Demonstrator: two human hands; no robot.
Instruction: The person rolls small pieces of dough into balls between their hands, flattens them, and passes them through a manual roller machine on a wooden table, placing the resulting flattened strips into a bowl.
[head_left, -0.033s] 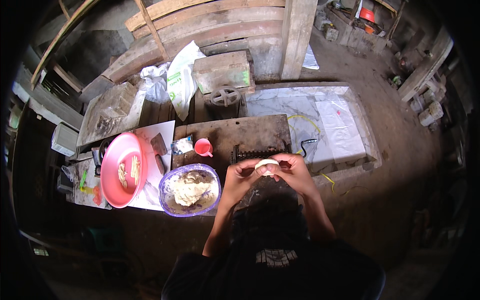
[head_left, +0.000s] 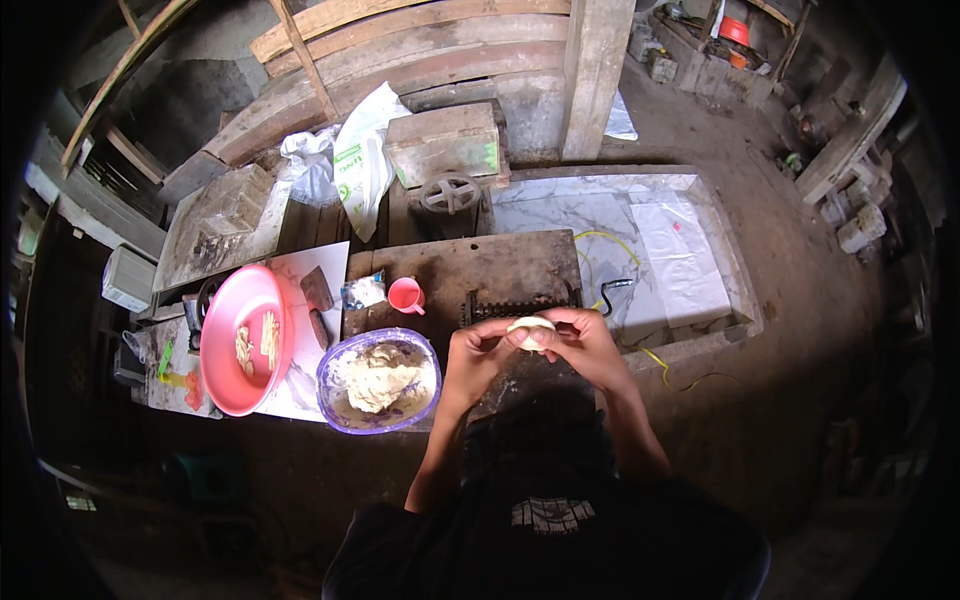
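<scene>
My left hand (head_left: 478,352) and my right hand (head_left: 585,345) meet in front of me, with the fingers of both closed around a small pale lump of dough (head_left: 530,326). They hover over the near edge of a dark rusty work plate (head_left: 455,272), just in front of a black ribbed metal piece (head_left: 515,302). Left of my left hand stands a purple bowl (head_left: 335,400) with a mound of pale dough (head_left: 378,378) in it.
A small pink cup (head_left: 405,295) stands on the plate. A pink basin (head_left: 225,375) holding a few pale strips lies at the left on a white sheet. Behind are a hand wheel (head_left: 450,193), a wooden box (head_left: 445,140), a white sack (head_left: 365,160) and a marble slab (head_left: 590,220).
</scene>
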